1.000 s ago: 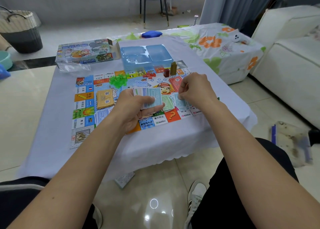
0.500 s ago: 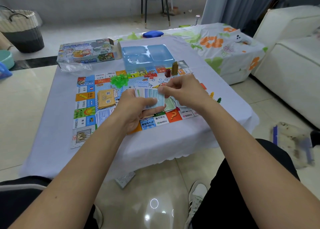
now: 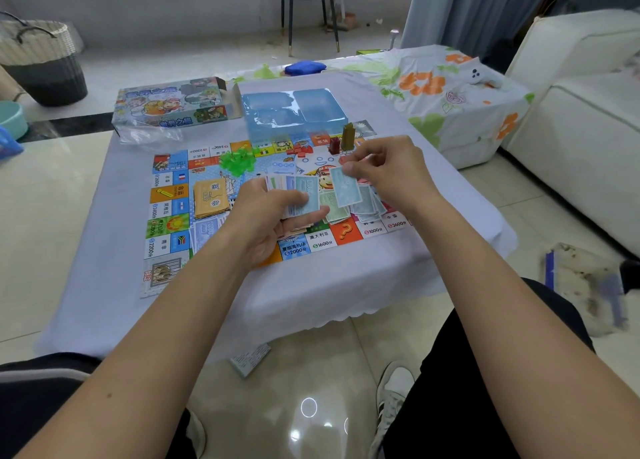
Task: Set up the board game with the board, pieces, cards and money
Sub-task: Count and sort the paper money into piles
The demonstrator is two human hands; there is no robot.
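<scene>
The colourful game board (image 3: 166, 216) lies flat on the white-clothed table. My left hand (image 3: 263, 216) grips a fanned stack of paper money (image 3: 301, 195) above the board's near side. My right hand (image 3: 388, 171) pinches a single blue note (image 3: 344, 190) just right of that stack, above a loose pile of notes (image 3: 367, 209) on the board. A stack of tan cards (image 3: 211, 198) sits on the board's left part. Green plastic pieces (image 3: 239, 160), small red pieces (image 3: 303, 150) and two taller tokens (image 3: 343, 139) stand near the far edge.
The blue plastic insert tray (image 3: 294, 112) rests at the board's far edge, with the game box (image 3: 173, 105) and a clear bag (image 3: 149, 136) to its left. A paper leaflet (image 3: 249, 358) lies on the floor under the table edge. A sofa (image 3: 588, 129) stands at right.
My right hand went from the loose pile to the stack in my left hand, then drew away to the right with one blue note pinched in it. My left hand stayed put.
</scene>
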